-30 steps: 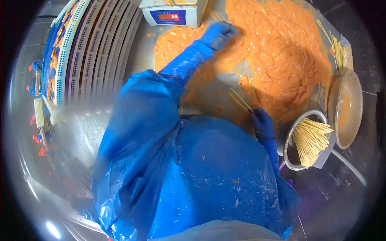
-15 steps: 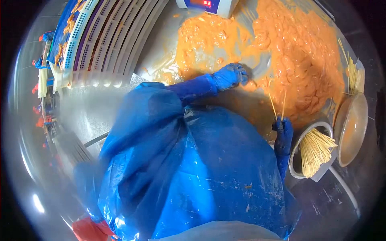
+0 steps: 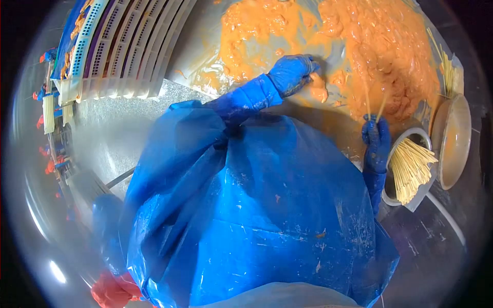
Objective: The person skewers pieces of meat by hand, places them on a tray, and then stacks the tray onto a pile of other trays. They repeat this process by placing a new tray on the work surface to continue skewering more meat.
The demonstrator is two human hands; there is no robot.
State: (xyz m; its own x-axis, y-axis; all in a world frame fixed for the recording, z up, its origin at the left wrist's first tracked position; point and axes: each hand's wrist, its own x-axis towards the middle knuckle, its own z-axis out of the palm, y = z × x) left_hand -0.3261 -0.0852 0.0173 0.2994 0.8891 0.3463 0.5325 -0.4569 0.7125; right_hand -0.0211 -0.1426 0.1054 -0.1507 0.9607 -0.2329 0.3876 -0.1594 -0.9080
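Over the metal table, my left hand [image 3: 291, 74], in a blue glove, has its fingers closed on a piece of orange-coated meat [image 3: 318, 87] that hangs from the fingertips. To the right, my right hand [image 3: 376, 134], also gloved in blue, grips two thin wooden skewers [image 3: 381, 107] that point away from me over the orange meat pile [image 3: 393, 61]. A round container with a bundle of skewers [image 3: 411, 167] stands just right of my right hand. A thinner spread of orange meat [image 3: 251, 31] lies beyond my left hand.
Stacked perforated trays [image 3: 123, 46] stand at the upper left. A shallow round bowl [image 3: 455, 141] is at the far right, with more loose skewers [image 3: 448, 72] above it. A person in red [image 3: 110, 292] is partly visible at the lower left.
My left hand has moved up and left and now holds a meat piece. My right hand, with its skewers, has shifted up and right. The camera view has shifted, and the scale display is out of view.
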